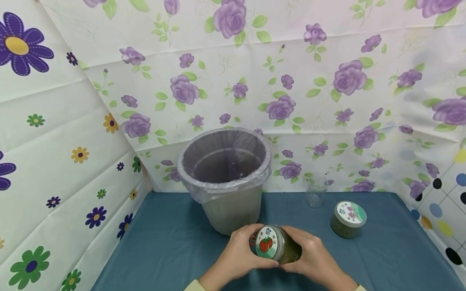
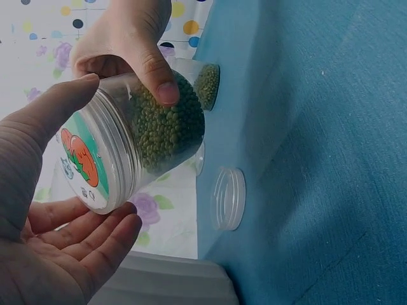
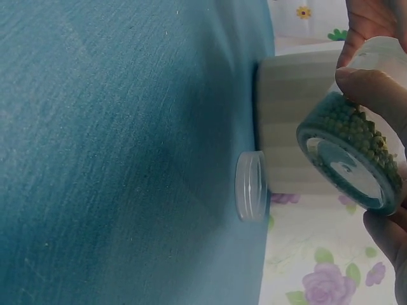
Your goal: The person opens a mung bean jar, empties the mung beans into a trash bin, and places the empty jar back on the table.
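Nearest to the camera, your left hand (image 1: 238, 254) spans the lid (image 1: 267, 242), with the thumb on one side and the fingers on the other, while your right hand (image 1: 311, 251) grips the body of the clear screw-lid jar (image 1: 291, 247). So both hands are occupied with one same thing. The jar is held above the blue-covered table (image 1: 164, 242), in front of the grey bag-lined bin (image 1: 233, 208), and it is tilted with its lid toward the left and toward you. Inside are small green beans (image 2: 165, 130), probably mung beans, which gather toward the base and leave some free room, so you can expect a moderate weight that shifts when the tilt changes. The wall looks like hard, thin plastic: it should be stiff enough for a firm grip, but its smooth surface may slip, and too strong squeezing could bend it. For the surest hold, place the right palm around the part where the beans are, and take the lid by its rim, not by its printed face. A second jar (image 1: 348, 220) stands upright to the right, apart from your hands
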Action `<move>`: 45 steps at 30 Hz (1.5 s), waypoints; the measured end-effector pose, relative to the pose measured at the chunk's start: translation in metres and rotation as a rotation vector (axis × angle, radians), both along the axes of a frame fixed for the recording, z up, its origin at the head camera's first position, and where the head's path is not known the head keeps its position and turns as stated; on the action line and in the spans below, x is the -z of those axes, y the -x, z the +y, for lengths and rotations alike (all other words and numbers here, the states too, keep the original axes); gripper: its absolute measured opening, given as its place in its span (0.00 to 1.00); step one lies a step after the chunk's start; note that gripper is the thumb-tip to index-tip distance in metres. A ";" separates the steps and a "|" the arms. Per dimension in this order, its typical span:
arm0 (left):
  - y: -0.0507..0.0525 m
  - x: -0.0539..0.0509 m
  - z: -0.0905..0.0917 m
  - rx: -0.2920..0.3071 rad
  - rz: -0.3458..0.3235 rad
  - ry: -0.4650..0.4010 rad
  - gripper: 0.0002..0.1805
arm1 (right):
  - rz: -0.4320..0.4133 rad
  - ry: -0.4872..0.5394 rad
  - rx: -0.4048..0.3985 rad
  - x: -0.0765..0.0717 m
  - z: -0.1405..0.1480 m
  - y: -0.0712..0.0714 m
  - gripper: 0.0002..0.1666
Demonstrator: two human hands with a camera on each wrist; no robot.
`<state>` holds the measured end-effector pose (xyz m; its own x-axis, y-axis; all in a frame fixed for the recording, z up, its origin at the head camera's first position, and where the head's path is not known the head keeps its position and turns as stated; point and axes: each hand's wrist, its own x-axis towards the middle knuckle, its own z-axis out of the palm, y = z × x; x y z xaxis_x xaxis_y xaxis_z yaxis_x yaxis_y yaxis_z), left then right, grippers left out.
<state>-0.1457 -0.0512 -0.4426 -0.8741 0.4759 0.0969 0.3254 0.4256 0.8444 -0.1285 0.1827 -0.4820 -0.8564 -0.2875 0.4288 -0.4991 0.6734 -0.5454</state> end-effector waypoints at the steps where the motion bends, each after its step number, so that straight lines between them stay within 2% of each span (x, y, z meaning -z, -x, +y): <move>1: 0.000 0.000 0.000 -0.007 0.002 0.005 0.40 | 0.001 -0.001 0.001 0.000 0.000 0.000 0.53; 16: -0.002 -0.004 0.005 -0.136 -0.027 0.068 0.38 | 0.013 -0.022 0.020 -0.003 -0.002 -0.001 0.52; 24: -0.004 -0.006 0.008 -0.194 -0.116 0.105 0.43 | 0.015 -0.023 0.008 -0.001 -0.004 -0.001 0.53; 30: -0.001 -0.007 0.006 -0.244 -0.178 0.088 0.33 | 0.012 -0.037 0.044 0.001 -0.001 -0.003 0.54; 35: 0.001 -0.007 0.000 -0.224 -0.193 0.041 0.34 | -0.017 -0.022 0.085 0.000 0.003 -0.004 0.54; 39: 0.000 -0.004 -0.004 -0.203 -0.177 0.005 0.34 | -0.025 -0.006 0.099 0.001 0.005 -0.001 0.54; 45: 0.005 0.002 -0.011 -0.176 -0.197 -0.022 0.40 | -0.029 0.063 0.130 -0.002 0.009 0.003 0.54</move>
